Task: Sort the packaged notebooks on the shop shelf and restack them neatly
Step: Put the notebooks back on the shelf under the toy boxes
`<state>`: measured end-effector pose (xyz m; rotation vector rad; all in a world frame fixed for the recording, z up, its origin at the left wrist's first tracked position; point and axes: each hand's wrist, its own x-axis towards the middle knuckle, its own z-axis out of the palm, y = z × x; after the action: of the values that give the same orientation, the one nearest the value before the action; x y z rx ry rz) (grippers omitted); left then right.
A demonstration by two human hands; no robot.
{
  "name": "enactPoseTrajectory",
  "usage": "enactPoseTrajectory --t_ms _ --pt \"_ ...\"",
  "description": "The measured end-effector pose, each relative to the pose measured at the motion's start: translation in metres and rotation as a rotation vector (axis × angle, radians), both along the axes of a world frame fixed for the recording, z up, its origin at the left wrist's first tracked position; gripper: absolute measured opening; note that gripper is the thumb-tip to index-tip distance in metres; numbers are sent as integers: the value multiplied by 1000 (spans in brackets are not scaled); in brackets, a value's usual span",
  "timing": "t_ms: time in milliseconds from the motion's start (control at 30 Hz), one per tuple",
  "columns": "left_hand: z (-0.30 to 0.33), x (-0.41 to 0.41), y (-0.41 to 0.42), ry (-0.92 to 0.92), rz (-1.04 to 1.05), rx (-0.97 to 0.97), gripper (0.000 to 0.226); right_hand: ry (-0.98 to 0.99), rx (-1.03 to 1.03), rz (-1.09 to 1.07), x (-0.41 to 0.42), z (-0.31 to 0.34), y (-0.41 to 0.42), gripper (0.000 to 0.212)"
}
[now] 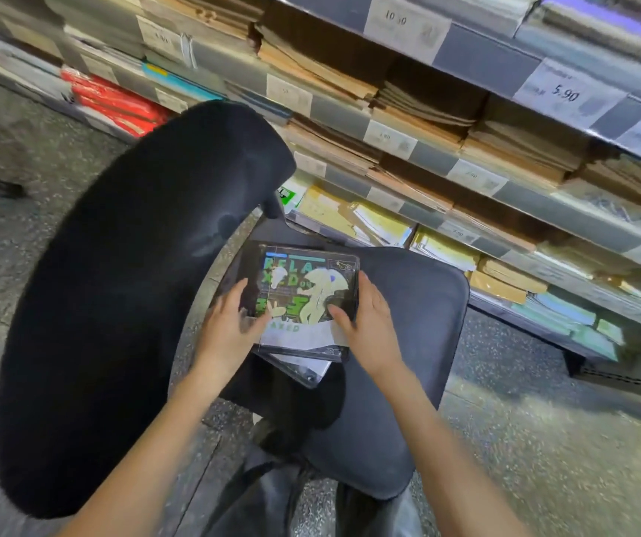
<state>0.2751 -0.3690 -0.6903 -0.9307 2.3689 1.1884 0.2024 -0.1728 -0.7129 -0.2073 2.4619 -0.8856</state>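
Packaged notebook (303, 288), dark cover with green lettering and a pale cartoon figure, in clear wrap, lies flat on top of a small stack on the seat (419, 304) of a dark office chair. It sits skewed on the stack: another wrapped notebook (303, 368) sticks out beneath it at the near edge.

Left hand (229, 323) is on the notebook's left edge, fingers spread along the side, thumb pressed on the cover near the lower left. Right hand (365, 315) is on the right edge, fingers curled round the side, thumb on the cover. So both hands clamp the same notebook from opposite sides. Both forearms are bare.

Chair backrest (125, 304), black and fuzzy, fills the left of the view, just beside the left hand.

Behind the chair: shop shelving (524, 211) in several tiers, packed with flat stacks of brown kraft-cover notebooks (427, 98). The lowest tier holds yellow and pale wrapped packs (373, 222), near the chair seat. A red stack (117, 102) sits far left. Price tags run along the shelf fronts; 1 reads 5.90 (565, 93), the others are too blurred to read.

The floor (543, 439) is speckled grey stone.
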Motion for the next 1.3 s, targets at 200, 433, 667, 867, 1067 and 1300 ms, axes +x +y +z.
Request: enactPoseTrajectory --t_ms 200,433,667,867,1067,1300 --pt "-13 5 1 -78 21 63 100 -140 -133 -189 -5 -6 -14 85" --pt "-18 4 8 -58 -26 2 94 -229 -325 -383 3 -20 -14 75" --pt "-13 -2 3 -99 -67 129 91 -324 -449 -561 18 -16 -12 67" --pt "-14 -3 1 -133 -46 62 93 -257 -383 -571 21 -20 -17 51" --pt "-1 -3 13 12 -29 21 93 -203 -453 -630 13 -2 -3 54" --pt "42 -30 30 123 -42 35 93 -45 -476 -542 -19 57 18 93"
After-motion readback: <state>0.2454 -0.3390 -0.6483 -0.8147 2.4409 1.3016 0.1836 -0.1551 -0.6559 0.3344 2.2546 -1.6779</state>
